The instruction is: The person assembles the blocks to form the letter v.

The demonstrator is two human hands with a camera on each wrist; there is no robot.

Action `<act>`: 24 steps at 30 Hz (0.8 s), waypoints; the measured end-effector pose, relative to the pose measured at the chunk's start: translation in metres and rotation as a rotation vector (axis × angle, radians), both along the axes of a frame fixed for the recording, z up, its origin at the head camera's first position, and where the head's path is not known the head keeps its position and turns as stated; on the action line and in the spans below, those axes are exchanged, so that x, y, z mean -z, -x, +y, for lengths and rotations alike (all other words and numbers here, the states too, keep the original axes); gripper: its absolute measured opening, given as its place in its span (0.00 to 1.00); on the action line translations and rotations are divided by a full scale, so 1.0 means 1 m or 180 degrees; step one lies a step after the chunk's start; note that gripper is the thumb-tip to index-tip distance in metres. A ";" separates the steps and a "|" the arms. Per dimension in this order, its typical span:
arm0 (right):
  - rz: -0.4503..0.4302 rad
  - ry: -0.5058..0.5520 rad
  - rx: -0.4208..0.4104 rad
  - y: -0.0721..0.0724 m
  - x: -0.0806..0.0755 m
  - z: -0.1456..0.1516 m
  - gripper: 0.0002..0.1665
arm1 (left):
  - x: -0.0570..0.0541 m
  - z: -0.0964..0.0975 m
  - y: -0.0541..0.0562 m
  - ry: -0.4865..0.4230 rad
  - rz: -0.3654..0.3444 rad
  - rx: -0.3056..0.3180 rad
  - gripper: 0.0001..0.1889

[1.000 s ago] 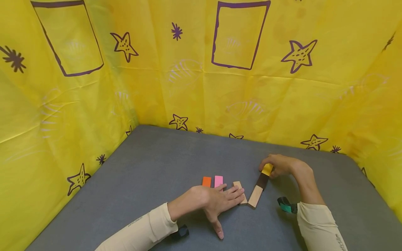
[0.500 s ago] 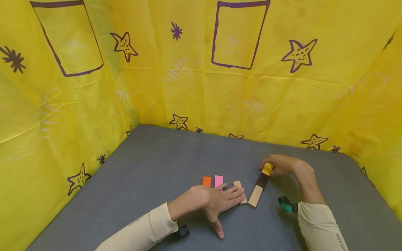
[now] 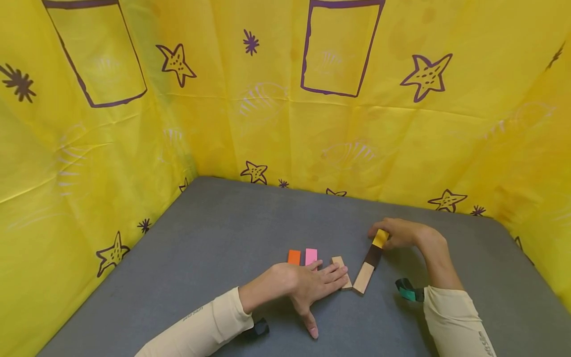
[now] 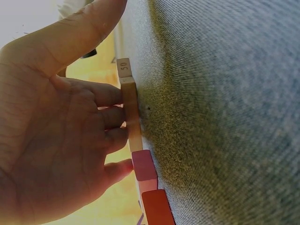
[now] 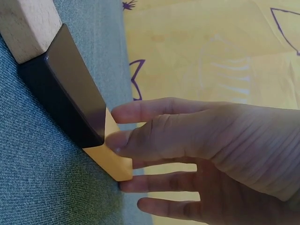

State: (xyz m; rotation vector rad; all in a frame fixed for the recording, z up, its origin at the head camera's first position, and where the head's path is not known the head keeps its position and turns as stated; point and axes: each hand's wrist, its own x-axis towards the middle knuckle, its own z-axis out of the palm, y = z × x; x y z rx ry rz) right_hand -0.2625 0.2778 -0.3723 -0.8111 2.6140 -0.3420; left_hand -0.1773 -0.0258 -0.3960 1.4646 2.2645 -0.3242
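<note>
My left hand (image 3: 312, 285) lies flat, its straight fingertips resting on a plain wooden block (image 3: 337, 261). A second plain wooden block (image 3: 363, 278) meets that one's near end at an angle, forming a V. From its far end a dark brown block (image 3: 373, 256) and a yellow block (image 3: 380, 239) carry on in one line. My right hand (image 3: 403, 233) pinches the yellow block between thumb and fingers at the far end. In the right wrist view the yellow block (image 5: 115, 161) sits end to end against the dark block (image 5: 70, 93). Printed digits mark a plain block's end (image 4: 124, 68) in the left wrist view.
A pink block (image 3: 311, 256) and an orange block (image 3: 294, 257) lie beyond the left hand, partly hidden by it. Grey cloth covers the table (image 3: 241, 213). Yellow printed fabric (image 3: 267, 129) hangs along the back and sides.
</note>
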 end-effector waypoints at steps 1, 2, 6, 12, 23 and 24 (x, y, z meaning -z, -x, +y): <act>-0.0001 -0.0002 0.0010 0.000 0.000 0.000 0.23 | 0.000 0.000 0.000 -0.0005 -0.0002 -0.0004 0.70; 0.0012 -0.0002 -0.0011 0.000 0.000 0.000 0.23 | 0.000 0.000 0.000 -0.0009 -0.0003 -0.0006 0.70; 0.0039 0.0006 -0.0045 0.000 0.000 0.000 0.22 | 0.000 0.000 -0.001 -0.0016 -0.0025 -0.0024 0.70; 0.0067 0.0007 -0.0070 0.002 0.001 0.001 0.23 | 0.000 0.000 0.000 -0.0014 -0.0068 -0.0038 0.70; 0.0078 0.0040 -0.0063 0.004 0.003 0.002 0.24 | 0.001 0.001 0.002 0.0002 -0.0073 -0.0047 0.71; 0.0078 0.0043 -0.0065 0.004 0.003 0.002 0.24 | 0.001 0.001 0.002 0.0000 -0.0074 -0.0047 0.71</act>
